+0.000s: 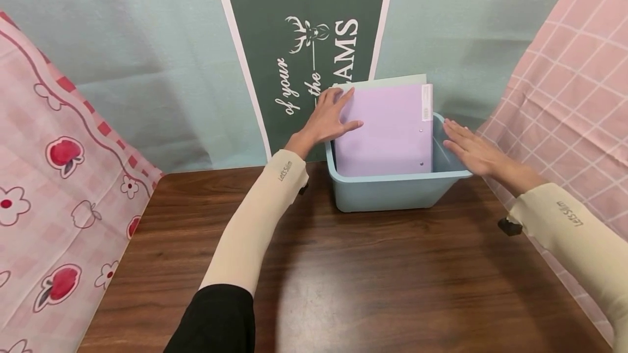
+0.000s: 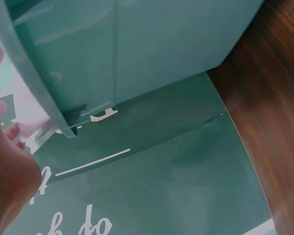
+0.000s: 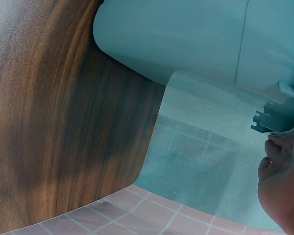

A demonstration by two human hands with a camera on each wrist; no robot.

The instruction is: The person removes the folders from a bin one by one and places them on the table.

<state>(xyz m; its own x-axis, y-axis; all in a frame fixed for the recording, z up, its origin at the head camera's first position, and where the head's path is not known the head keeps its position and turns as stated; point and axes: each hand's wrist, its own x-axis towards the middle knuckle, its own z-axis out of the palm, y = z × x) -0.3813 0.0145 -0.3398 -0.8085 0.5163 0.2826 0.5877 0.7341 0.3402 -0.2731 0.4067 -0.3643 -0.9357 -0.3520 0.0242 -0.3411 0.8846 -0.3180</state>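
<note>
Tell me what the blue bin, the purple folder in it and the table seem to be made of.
Blue bin: likely moulded plastic, with a smooth, slightly glossy wall and a ribbed rim underside in the wrist views. Purple folder: probably matte plastic sheet, flat and stiff with small rivets near one edge; coated card is possible. Table: dark wood grain with a soft sheen; real wood or laminate, I cannot tell.

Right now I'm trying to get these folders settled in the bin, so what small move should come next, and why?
Probably ease the purple folder down with the left hand, whose fingers lie on its upper left corner. It stands upright in the blue bin, well above the rim, with a pale green folder behind it. The right hand lies flat at the bin's right rim and could steady it.
</note>
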